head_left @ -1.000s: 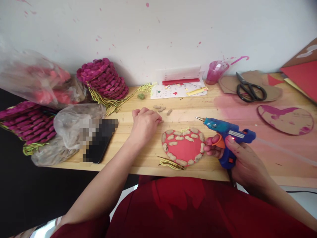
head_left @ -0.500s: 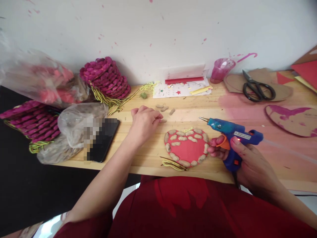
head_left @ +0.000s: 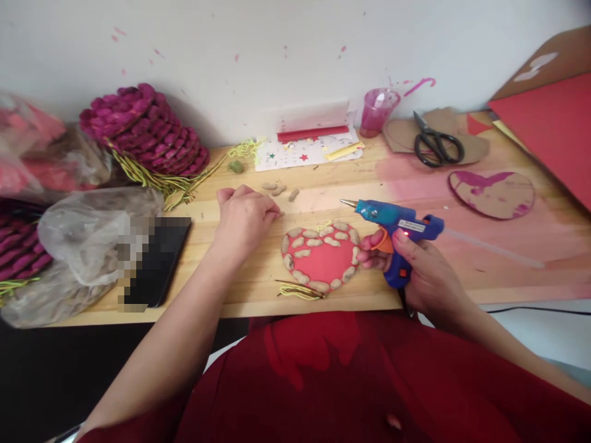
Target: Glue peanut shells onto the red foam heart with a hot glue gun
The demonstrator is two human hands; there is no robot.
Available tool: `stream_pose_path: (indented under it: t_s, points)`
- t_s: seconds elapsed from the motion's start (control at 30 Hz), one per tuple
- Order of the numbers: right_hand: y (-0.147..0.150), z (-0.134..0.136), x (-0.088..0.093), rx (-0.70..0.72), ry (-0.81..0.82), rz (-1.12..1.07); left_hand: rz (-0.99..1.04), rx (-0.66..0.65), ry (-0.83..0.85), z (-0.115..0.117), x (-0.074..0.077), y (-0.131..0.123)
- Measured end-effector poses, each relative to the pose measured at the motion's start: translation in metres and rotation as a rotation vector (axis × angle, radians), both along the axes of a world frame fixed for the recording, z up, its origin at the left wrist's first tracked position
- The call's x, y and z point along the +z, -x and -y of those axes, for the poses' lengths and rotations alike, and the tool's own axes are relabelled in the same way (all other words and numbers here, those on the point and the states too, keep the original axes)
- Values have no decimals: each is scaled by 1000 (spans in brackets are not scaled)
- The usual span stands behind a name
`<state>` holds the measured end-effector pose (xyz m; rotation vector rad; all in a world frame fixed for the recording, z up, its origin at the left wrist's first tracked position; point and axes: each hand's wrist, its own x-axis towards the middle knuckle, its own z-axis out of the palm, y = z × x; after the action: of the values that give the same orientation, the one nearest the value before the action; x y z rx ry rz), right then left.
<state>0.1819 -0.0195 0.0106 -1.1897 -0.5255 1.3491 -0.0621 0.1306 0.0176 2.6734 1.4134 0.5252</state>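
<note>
My left hand (head_left: 244, 223) is low over the wooden table, fingers pinched together on a peanut that their tips mostly hide. Several loose peanuts (head_left: 292, 195) lie just beyond it. My right hand (head_left: 427, 280) grips a blue glue gun (head_left: 392, 215) by its handle, with fingers at the orange trigger (head_left: 383, 240). Its metal nozzle points left and its small light glows. Between my hands lies a red heart (head_left: 327, 261) with peanuts around its border and a few more inside its upper left. My right fingertips are close to the heart's right edge.
Scissors (head_left: 436, 143) rest on cardboard at the back right, near a pink-stained cup (head_left: 377, 111). A cardboard heart (head_left: 494, 195) lies at right. A black phone (head_left: 161, 264), plastic bag (head_left: 87, 231) and magenta woven piece (head_left: 148, 132) occupy the left. Yarn strands (head_left: 302, 290) lie below the red heart.
The view has swung to the right, so everything appears further left. My left fingers have closed over the peanut at their tips. The glue gun stays in my right hand.
</note>
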Motion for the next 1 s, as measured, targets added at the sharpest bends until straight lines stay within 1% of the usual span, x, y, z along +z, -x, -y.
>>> stream_pose_path:
  t_s: [0.17,0.27,0.4,0.47,0.53,0.6,0.67,0.83,0.9,1.0]
  points:
    - [0,2,0,9,-31,-16,-57,0,19,0,3,-3]
    - [0,3,1,13,-37,-32,-57,-1,33,1,4,-3]
    - [0,4,1,14,-47,-35,44,21,26,8,9,0]
    - [0,5,1,12,-48,-36,122,42,58,15,13,1]
    - [0,5,1,13,-52,-38,150,51,84,21,16,2]
    - [0,5,1,15,-56,-38,116,48,69,24,14,3]
    - [0,6,0,18,-61,-38,64,39,30,25,8,3]
    - [-1,6,-3,13,-80,-23,-2,16,-47,17,-7,1]
    - [-2,6,-5,8,-84,-17,-26,14,-33,14,-9,1]
    - [-2,5,-9,3,-80,-8,-15,34,-25,13,-5,6]
